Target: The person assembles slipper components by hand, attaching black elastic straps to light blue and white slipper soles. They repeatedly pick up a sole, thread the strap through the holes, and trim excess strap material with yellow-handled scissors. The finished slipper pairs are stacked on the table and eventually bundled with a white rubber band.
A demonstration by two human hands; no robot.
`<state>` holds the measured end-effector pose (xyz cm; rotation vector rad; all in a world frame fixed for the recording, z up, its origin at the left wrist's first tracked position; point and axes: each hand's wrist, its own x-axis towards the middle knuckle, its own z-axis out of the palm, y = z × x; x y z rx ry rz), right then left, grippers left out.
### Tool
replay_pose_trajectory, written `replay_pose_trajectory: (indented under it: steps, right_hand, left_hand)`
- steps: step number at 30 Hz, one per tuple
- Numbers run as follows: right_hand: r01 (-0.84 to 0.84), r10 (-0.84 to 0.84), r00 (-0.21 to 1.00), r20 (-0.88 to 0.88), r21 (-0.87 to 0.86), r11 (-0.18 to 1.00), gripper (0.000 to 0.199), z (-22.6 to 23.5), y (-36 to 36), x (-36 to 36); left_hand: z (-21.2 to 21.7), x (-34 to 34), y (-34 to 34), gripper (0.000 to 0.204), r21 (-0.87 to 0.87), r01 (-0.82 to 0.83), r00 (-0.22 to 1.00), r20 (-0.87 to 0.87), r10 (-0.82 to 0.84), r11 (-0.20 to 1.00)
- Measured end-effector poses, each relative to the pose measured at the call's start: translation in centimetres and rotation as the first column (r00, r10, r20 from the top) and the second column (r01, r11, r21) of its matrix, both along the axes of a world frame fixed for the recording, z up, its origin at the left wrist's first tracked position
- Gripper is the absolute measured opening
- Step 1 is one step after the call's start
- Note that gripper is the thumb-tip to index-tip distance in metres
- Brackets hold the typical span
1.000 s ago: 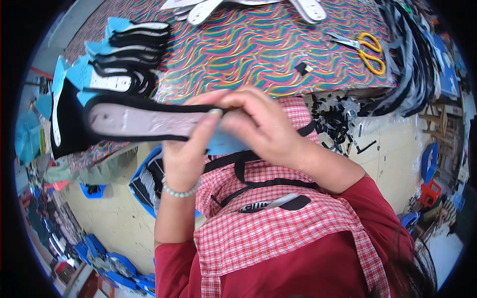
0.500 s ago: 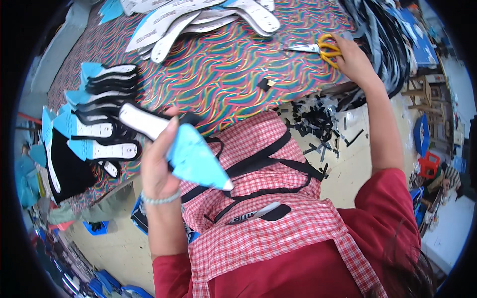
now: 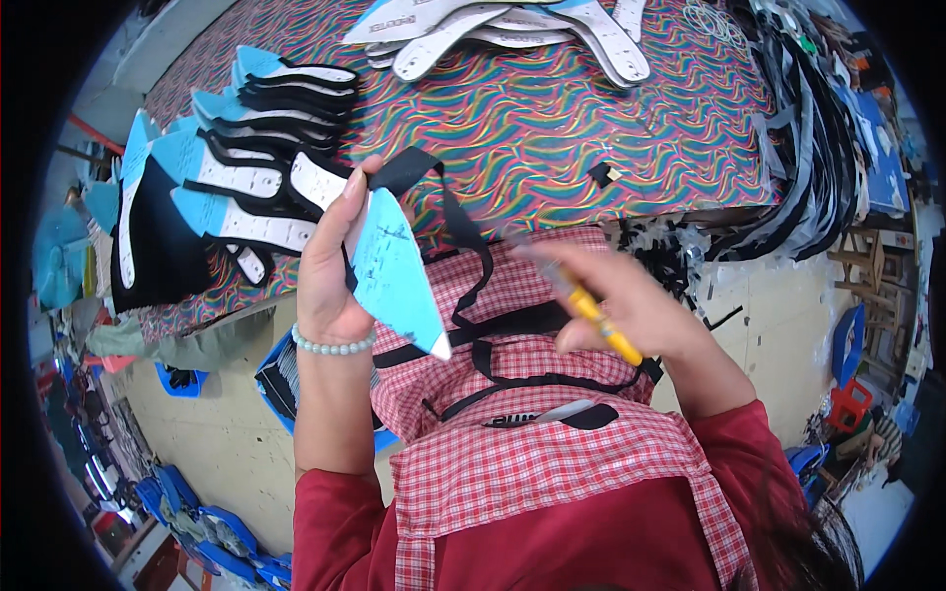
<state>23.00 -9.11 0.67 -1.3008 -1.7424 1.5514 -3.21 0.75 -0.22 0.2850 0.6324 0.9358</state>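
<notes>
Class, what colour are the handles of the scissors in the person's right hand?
Yellow-orange; the scissors show, somewhat blurred, in the head view.

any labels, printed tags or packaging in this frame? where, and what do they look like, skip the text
Blue paper backing: on the black cut piece in the left hand, pointed, with dark marks.
White insole pieces: table's far edge, long, faint grey print.
Stacked cut pieces: table's left, blue tips, white strips.
No boxes or screens.
</notes>
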Motion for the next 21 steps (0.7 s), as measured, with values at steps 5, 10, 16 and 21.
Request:
replay_pose_trajectory:
  steps: [5, 10, 16, 21]
  right_hand:
    - [0.045, -0.061, 0.997, 0.044, 0.305, 0.951, 0.093, -2.6, 1.1, -5.0]
    - [0.134, -0.157, 0.987, 0.043, 0.337, 0.932, 0.090, -2.3, 1.3, -5.5]
    - [0.364, -0.622, 0.641, 0.450, 0.535, 0.762, 0.073, -1.5, 2.1, 3.5]
    - [0.088, -0.754, 0.409, 0.513, 0.801, 0.592, 0.048, -1.2, 3.8, 12.7]
  left_hand:
    - [1.6, -0.8, -1.2, 0.031, -0.010, 0.094, 0.987, 0.128, -0.092, 0.996]
    - [0.7, -0.8, -1.4, 0.031, 0.036, 0.091, 0.996, -0.010, -0.091, 0.995]
    - [1.4, 1.8, -0.9, 0.028, 0.344, 0.115, 0.859, -0.505, 0.081, 0.932]
    - [1.2, 4.3, -0.9, 0.026, 0.506, 0.219, 0.789, -0.595, 0.154, 0.834]
